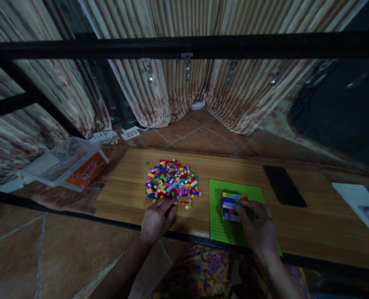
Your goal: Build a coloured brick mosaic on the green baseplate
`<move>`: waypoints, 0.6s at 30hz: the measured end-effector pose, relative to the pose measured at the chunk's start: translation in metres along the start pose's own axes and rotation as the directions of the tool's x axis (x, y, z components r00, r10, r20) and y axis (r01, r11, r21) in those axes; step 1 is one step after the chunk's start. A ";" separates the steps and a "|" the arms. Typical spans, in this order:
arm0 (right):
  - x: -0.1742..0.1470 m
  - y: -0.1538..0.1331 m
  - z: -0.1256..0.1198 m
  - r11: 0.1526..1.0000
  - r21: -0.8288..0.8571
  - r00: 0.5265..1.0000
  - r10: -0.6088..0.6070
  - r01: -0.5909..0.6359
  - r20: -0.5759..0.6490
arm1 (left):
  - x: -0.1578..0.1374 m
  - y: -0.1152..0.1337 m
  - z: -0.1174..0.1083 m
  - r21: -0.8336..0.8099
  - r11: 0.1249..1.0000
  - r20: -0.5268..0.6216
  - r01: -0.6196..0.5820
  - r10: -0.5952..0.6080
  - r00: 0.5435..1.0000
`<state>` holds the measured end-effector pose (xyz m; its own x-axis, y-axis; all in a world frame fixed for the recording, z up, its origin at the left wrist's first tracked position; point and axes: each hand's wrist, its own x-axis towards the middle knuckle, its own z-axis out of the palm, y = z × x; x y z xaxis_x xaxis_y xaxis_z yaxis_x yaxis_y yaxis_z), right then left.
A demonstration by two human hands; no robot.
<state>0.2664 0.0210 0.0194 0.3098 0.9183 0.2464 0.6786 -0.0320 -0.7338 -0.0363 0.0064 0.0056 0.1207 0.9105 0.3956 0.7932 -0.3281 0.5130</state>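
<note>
A heap of small coloured toy bricks (172, 180) lies on the wooden tabletop. My left hand (158, 220) rests at the near edge of this heap with its fingers curled in; anything held there is hidden. To its right, several loose bricks (187, 204) lie apart from the heap. A green studded baseplate (217, 226) bears a low block of toy bricks (230, 205) in blue, yellow, orange, purple and white. My right hand (259, 226) reaches over the plate, fingers closed at the right side of that block and covering part of it.
A black phone-like slab (284, 185) lies right of the baseplate, and white paper (359, 203) at the far right. A clear plastic tub (69, 162) with an orange label stands on the left. A dark metal bar (184, 47) crosses before striped curtains (184, 20).
</note>
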 end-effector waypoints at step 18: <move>0.009 0.027 0.008 0.981 -0.065 0.982 0.183 -0.180 0.043 | -0.001 0.002 0.000 0.008 1.000 -0.012 -0.028 0.028 1.000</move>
<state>0.2819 0.0315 -0.0028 0.4002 0.9129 0.0805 0.6533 -0.2226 -0.7237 -0.0346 0.0050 0.0066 0.1356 0.8979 0.4188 0.7942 -0.3512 0.4959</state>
